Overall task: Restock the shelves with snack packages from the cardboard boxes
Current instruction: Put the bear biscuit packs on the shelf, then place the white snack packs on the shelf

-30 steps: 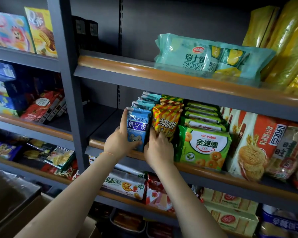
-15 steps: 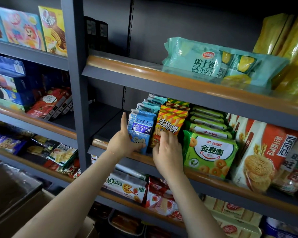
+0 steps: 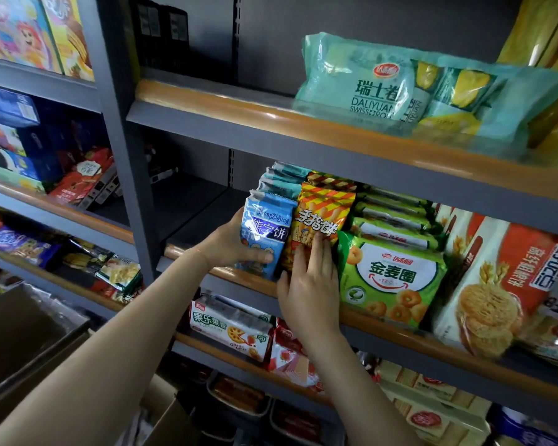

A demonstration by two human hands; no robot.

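Observation:
A blue snack packet (image 3: pixel 266 228) stands upright at the front of the middle shelf (image 3: pixel 432 344), heading a row of like packets. My left hand (image 3: pixel 231 241) grips it, thumb across its lower front and fingers behind its left side. Right beside it stands an orange snack packet (image 3: pixel 322 214). My right hand (image 3: pixel 310 284) lies flat against that packet's lower front, fingers straight and pointing up. A cardboard box (image 3: pixel 16 336) sits at the lower left, its contents hidden.
Green ring-biscuit packets (image 3: pixel 392 278) crowd the right of the orange one, then large orange biscuit bags (image 3: pixel 503 294). A teal swiss-roll bag (image 3: pixel 400 88) lies on the shelf above. A grey upright (image 3: pixel 123 156) divides the bays. Bare shelf lies left of the blue row.
My left thumb has come down from pointing up and now wraps across the blue packet's front. My right hand has slid slightly lower on the orange packet. The view has moved closer.

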